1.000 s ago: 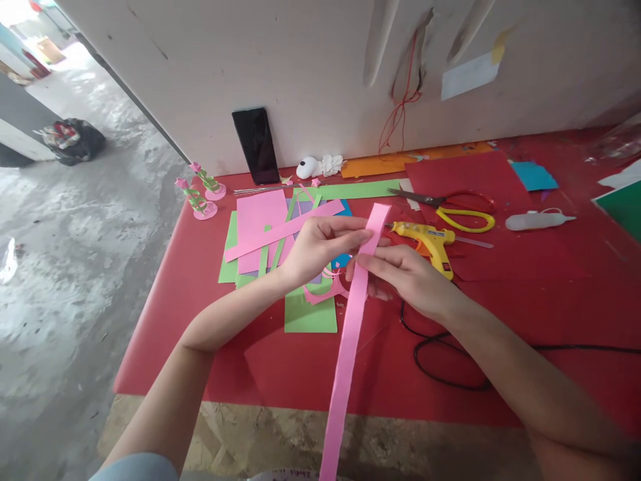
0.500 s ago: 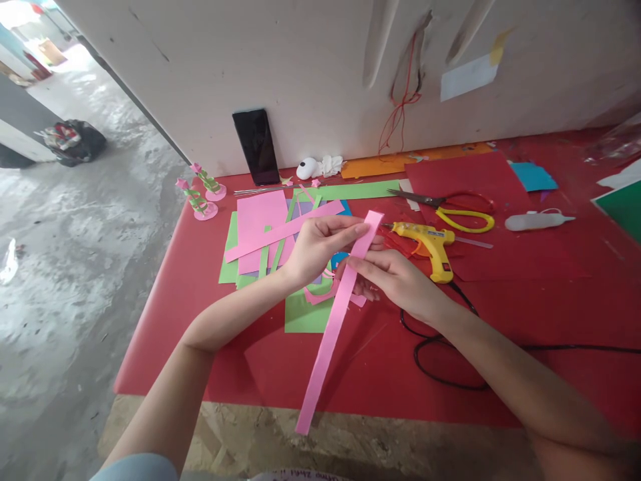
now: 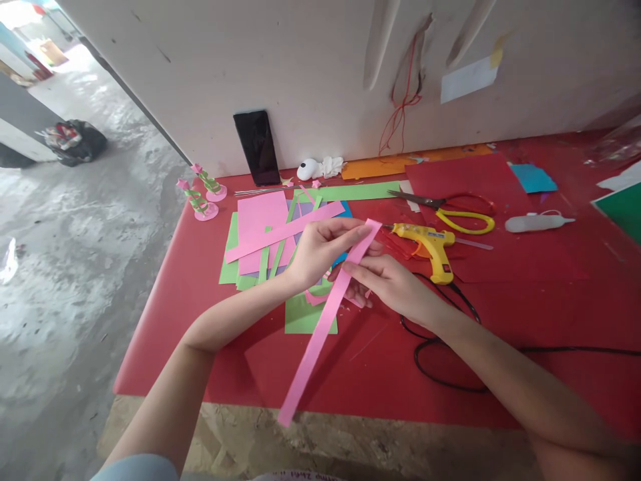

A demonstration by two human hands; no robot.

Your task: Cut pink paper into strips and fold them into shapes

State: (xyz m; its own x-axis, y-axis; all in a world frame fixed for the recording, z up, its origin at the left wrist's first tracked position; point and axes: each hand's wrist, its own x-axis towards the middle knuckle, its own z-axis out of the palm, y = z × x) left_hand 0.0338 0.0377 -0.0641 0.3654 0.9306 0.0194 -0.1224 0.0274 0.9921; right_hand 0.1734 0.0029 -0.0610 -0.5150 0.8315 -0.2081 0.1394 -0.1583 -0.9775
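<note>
Up close, a red table [image 3: 200,294] strewn with craft paper, two hands at work.

Over it, a long pink paper strip [image 3: 320,327] slants toward the near edge, its upper end pinched by the left hand [image 3: 315,250], the right hand [image 3: 385,284] gripping just below; a yellow glue gun [image 3: 425,240] lies near.

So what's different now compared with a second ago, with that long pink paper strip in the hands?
The pink strip has swung: its lower end moved left and now lies slanted over the red table's front edge instead of hanging straight down. Its top end dropped a little. Both the left hand and right hand keep pinching it near the top. The glue gun and scissors stayed put.
</note>
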